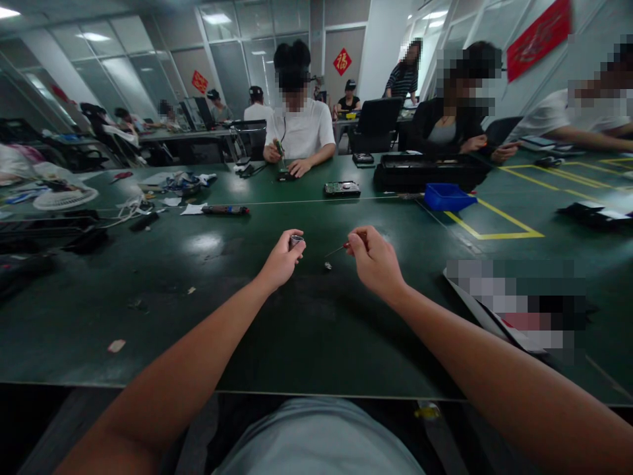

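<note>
My left hand (287, 258) is closed around a small round metallic piece (297, 240), its shiny rim showing between thumb and fingers. In my right hand (373, 260) I pinch a slim tool with a thin metal shaft (335, 251), which looks like a small screwdriver. Its reddish handle is mostly covered by my fingers. The shaft points left and down, its tip apart from the left hand. Just below the tip, a tiny silvery part (328, 266) lies on the dark green table (316, 343).
Beyond my hands are a hard drive (342, 189), a blue bin (449, 196), a long black case (430, 173) and an electric screwdriver (226, 210). A flat pixelated object (514, 310) lies by my right forearm. A co-worker (299, 128) works opposite.
</note>
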Demonstrator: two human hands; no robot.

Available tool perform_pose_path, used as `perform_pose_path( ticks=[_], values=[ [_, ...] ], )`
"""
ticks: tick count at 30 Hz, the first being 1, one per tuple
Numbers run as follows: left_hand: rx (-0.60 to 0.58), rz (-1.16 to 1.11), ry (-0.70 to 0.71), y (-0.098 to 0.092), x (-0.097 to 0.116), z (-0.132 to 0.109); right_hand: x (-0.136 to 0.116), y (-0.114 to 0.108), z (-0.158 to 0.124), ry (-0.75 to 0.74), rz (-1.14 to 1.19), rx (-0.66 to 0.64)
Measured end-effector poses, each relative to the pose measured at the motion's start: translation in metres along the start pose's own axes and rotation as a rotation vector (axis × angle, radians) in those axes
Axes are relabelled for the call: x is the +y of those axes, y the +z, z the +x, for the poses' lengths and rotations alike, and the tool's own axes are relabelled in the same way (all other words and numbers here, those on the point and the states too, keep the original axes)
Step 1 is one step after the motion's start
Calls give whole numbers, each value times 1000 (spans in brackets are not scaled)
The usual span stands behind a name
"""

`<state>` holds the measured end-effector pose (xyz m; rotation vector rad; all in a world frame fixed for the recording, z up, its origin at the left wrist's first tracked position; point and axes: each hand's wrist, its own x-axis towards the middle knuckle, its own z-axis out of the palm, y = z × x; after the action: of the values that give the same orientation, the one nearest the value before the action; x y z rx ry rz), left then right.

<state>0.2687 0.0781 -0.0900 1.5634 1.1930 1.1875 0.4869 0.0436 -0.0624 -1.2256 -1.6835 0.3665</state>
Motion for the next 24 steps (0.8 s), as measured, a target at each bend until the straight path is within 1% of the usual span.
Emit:
perform_pose_path(
  ticks=[4, 6, 11, 15, 20, 24],
  values=[
    [-34, -43, -33, -1, 6, -2, 0, 0, 0, 0, 2, -2],
    [-56, -14, -43, -2, 9, -3, 0, 0, 0, 4, 0, -7],
    [-126, 232, -51, -5, 17, -6, -2, -1, 0, 21, 7, -8],
    [-206, 432, -4, -4, 27, -8, -3, -3, 1, 26, 12, 4],
    [-345, 696, 118, 7, 32, -8, -2, -3, 2, 21, 4, 26],
    [-426, 852, 107, 19, 26, -2, -2, -3, 3, 18, -5, 42]
  ],
)
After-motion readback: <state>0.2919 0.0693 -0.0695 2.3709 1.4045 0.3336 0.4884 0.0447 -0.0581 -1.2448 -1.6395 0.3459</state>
